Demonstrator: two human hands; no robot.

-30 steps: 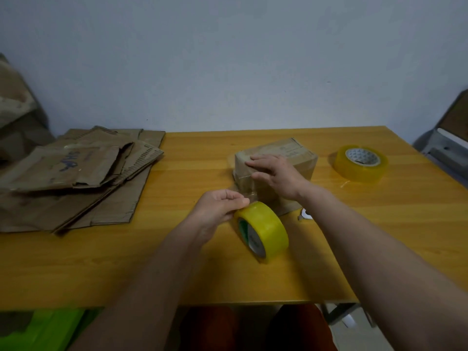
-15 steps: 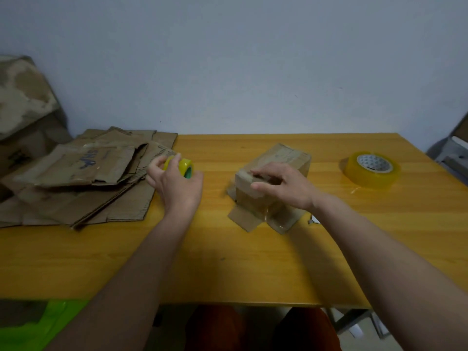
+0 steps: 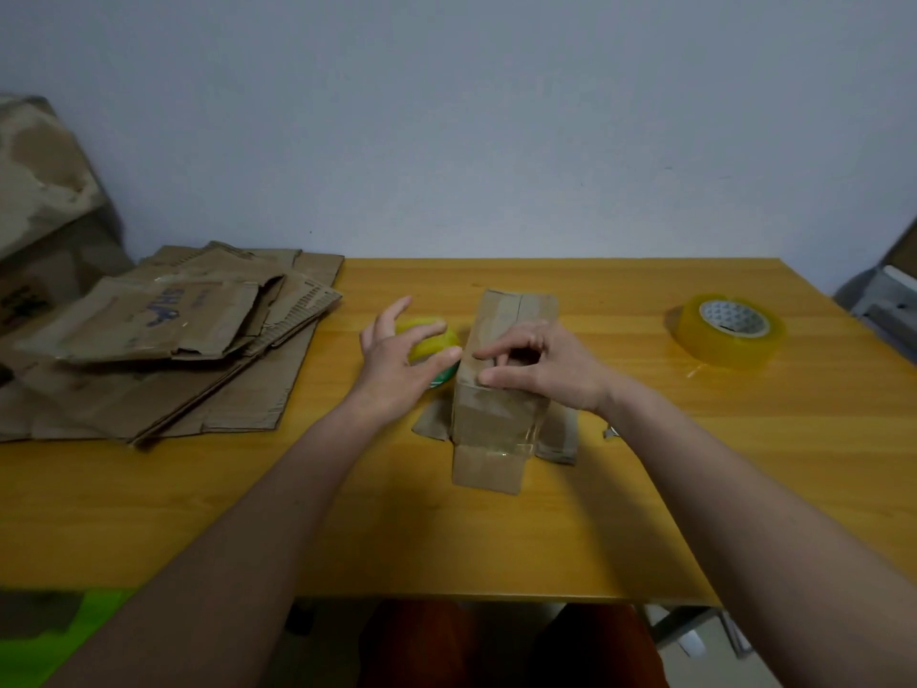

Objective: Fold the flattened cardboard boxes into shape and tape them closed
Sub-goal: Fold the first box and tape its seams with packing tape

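Mid-taping at centre of the yellow wooden surface point(image 3: 645, 489): small brown cardboard box point(image 3: 501, 389), pressed by loosely curled right hand point(image 3: 546, 369); spread left hand point(image 3: 397, 355) at yellow tape roll point(image 3: 436, 347), no clear grip. Next, probably: sealing near flaps.

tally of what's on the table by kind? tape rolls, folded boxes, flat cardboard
Tape rolls: 2, one by the left hand at, one on the right at.
Folded boxes: 1, under the right hand at.
Flat cardboard stacks: 1 at; sheet count unclear.
Total: 4.
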